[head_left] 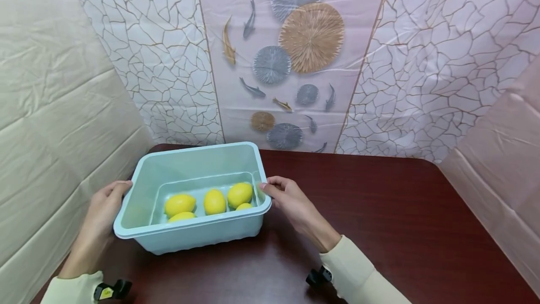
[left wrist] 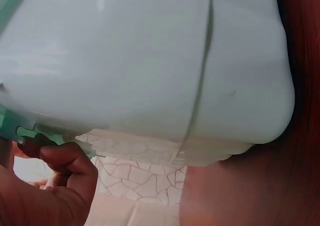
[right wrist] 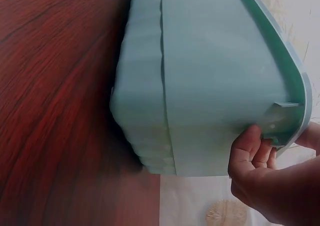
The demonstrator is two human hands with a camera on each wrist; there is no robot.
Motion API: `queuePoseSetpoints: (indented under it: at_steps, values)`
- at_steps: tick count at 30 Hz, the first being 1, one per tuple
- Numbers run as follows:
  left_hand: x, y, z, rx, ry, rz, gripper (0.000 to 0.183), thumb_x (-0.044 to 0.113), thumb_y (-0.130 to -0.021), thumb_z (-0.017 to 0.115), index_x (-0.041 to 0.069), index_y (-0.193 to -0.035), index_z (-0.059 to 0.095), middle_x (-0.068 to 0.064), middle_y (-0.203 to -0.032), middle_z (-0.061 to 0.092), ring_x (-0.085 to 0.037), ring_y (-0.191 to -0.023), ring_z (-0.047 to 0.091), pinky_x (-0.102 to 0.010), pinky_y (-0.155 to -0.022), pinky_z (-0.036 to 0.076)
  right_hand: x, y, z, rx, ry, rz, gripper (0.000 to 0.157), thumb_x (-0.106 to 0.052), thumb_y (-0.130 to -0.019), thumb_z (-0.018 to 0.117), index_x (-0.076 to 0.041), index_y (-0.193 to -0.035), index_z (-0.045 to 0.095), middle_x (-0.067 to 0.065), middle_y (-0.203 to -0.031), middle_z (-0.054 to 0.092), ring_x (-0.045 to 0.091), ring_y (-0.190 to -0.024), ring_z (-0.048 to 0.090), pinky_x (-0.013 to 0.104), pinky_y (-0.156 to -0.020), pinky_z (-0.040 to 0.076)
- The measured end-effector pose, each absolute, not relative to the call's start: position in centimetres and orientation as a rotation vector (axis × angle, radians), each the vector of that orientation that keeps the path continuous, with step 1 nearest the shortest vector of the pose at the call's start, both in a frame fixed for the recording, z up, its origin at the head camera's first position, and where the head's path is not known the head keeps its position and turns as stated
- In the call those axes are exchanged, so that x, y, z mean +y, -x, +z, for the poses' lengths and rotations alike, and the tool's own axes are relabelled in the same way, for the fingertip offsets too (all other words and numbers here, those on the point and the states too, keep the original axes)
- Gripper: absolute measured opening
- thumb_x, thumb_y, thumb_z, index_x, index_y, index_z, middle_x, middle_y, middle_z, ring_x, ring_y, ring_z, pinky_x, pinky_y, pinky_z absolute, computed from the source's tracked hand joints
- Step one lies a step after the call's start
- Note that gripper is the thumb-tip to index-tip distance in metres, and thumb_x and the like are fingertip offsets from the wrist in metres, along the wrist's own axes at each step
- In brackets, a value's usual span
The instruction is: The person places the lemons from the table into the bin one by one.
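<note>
A light blue plastic basin (head_left: 198, 238), rectangular with a wide rim, holds several yellow lemons (head_left: 215, 201) on its floor; the front wall partly hides some of them. At its left end, my left hand (head_left: 103, 208) grips the rim, thumb on top. My right hand (head_left: 291, 201) grips the rim at the right end, thumb over the edge. In the left wrist view, curled fingers (left wrist: 75, 168) sit under the rim beside the wall. The right wrist view likewise shows fingers (right wrist: 245, 151) curled beneath the rim.
The basin is on a dark red-brown wooden table (head_left: 379, 215), toward its left side. A patterned cloth backdrop (head_left: 312, 107) hangs behind the table. Plain pale cloth (head_left: 50, 107) borders the left, and more pale cloth (head_left: 502, 163) borders the right.
</note>
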State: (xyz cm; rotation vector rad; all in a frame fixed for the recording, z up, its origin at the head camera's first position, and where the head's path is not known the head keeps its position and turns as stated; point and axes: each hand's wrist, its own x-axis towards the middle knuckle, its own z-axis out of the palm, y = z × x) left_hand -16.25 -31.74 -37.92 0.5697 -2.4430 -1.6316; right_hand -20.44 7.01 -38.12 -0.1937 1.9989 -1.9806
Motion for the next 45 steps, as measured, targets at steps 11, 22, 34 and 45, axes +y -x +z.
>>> queuePoseSetpoints:
  at_steps: [11, 22, 34, 45]
  values:
    - [-28.7, 16.5, -37.3, -2.481, -0.432, -1.664, 0.044, 0.034, -0.105, 0.034, -0.001, -0.126, 0.052, -0.004, -0.096, 0.058, -0.01, -0.075, 0.061, -0.031, -0.062, 0.054, 10.5, 18.8, -37.2, 2.092, 0.16, -1.937, 0.032, -0.023, -0.098, 0.064, 0.001, -0.119, 0.06, 0.009, -0.099, 0.057, 0.018, -0.086, 0.052, 0.026, -0.076, 0.045]
    - [-25.3, 17.7, -37.0, -2.476, -0.308, -1.617, 0.035, 0.019, -0.1, 0.034, -0.002, -0.117, 0.056, -0.015, -0.103, 0.058, -0.012, -0.076, 0.057, -0.028, -0.062, 0.049, 13.6, 18.2, -36.0, 2.212, 0.124, -1.913, 0.04, -0.025, -0.099, 0.062, 0.004, -0.125, 0.056, 0.014, -0.108, 0.055, 0.016, -0.086, 0.052, 0.024, -0.07, 0.045]
    - [-23.0, 18.1, -37.4, -2.534, -0.157, -1.595, 0.033, 0.015, -0.099, 0.038, -0.003, -0.12, 0.057, -0.021, -0.103, 0.061, -0.016, -0.075, 0.059, -0.029, -0.064, 0.051, 16.3, 16.7, -35.8, 2.229, 0.128, -1.927, 0.045, -0.027, -0.099, 0.062, 0.007, -0.126, 0.053, 0.014, -0.112, 0.056, 0.018, -0.093, 0.06, 0.024, -0.078, 0.05]
    - [-20.0, 18.6, -37.2, -2.549, -0.07, -1.656, 0.04, 0.016, -0.101, 0.045, 0.002, -0.137, 0.055, -0.023, -0.125, 0.061, -0.021, -0.089, 0.063, -0.029, -0.07, 0.052, 19.0, 15.4, -35.5, 2.283, 0.095, -1.947, 0.047, -0.029, -0.1, 0.061, 0.008, -0.127, 0.05, 0.007, -0.097, 0.056, 0.012, -0.08, 0.059, 0.023, -0.074, 0.049]
